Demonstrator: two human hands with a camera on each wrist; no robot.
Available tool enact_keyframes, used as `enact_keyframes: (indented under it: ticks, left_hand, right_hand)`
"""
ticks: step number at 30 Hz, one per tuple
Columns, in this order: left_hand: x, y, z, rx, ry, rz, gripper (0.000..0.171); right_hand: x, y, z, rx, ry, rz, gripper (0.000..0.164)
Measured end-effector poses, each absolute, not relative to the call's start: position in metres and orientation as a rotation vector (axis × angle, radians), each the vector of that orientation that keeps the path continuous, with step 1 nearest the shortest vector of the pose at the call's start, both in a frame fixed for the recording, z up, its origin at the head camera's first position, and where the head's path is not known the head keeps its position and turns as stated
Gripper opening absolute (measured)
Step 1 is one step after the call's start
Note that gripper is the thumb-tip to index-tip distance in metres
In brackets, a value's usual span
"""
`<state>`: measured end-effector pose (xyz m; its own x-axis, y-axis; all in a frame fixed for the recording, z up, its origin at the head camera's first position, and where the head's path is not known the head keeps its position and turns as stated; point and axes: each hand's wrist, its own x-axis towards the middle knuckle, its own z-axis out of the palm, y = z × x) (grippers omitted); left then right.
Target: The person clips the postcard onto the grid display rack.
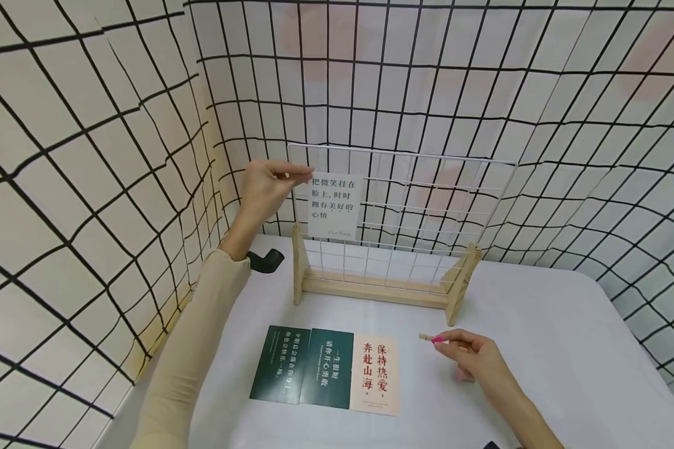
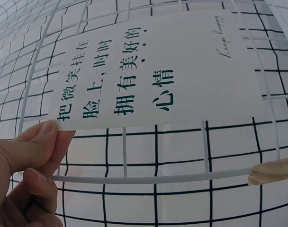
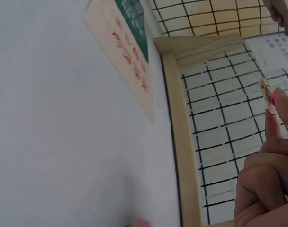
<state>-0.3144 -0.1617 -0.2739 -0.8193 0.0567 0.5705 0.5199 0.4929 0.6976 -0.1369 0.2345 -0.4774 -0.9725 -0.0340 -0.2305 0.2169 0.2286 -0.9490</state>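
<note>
My left hand [image 1: 264,187] pinches the upper left corner of a white card [image 1: 335,206] with dark green Chinese lettering. In the left wrist view, thumb and finger grip that corner, and the card [image 2: 196,71] lies against the white wire grid. The grid rack [image 1: 410,206] stands in a wooden base [image 1: 371,290]. Lower down at the right, my right hand [image 1: 474,362] pinches a small wooden clothespin [image 1: 425,337] with a pink part, above the table. The right wrist view shows the clothespin [image 3: 266,92] between thumb and index finger.
Two dark green cards [image 1: 279,365] [image 1: 327,369] and a pale pink card [image 1: 375,374] with red lettering lie side by side on the white table [image 1: 550,324]. Something small and pink [image 1: 463,375] is partly hidden beside my right hand. Black-gridded walls enclose the table.
</note>
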Motion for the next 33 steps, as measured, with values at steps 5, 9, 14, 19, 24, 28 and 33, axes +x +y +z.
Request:
enact_keyframes:
  ticks: [5, 9, 14, 19, 24, 28, 33]
  left_hand:
    - [-0.315, -0.160, -0.274, -0.447, -2.262, -1.281, 0.007]
    - [-0.315, -0.160, -0.275, -0.438, -2.254, -1.242, 0.007]
    - [-0.316, -0.159, -0.276, -0.425, -2.234, -1.232, 0.006]
    - [-0.315, -0.159, -0.277, -0.410, -2.210, -1.208, 0.006]
    - [-0.316, -0.157, -0.278, -0.401, -2.201, -1.181, 0.006]
    - [-0.316, -0.155, -0.278, -0.396, -2.211, -1.162, 0.006]
    - [-0.316, -0.153, -0.278, -0.396, -2.207, -1.162, 0.006]
  right_hand:
    - [-0.160, 0.218, -0.442, -0.031, 2.398, -1.849, 0.032]
    - [-0.181, 0.206, -0.404, -0.228, 2.480, -1.896, 0.027]
    - [-0.210, 0.187, -0.358, -0.389, 2.591, -1.904, 0.023]
    - [-0.236, 0.164, -0.323, -0.421, 2.740, -1.814, 0.028]
    - [-0.258, 0.144, -0.302, -0.531, 2.823, -1.816, 0.027]
    - [-0.271, 0.132, -0.292, -0.629, 2.890, -1.854, 0.022]
    - [-0.283, 0.120, -0.280, -0.672, 2.974, -1.846, 0.019]
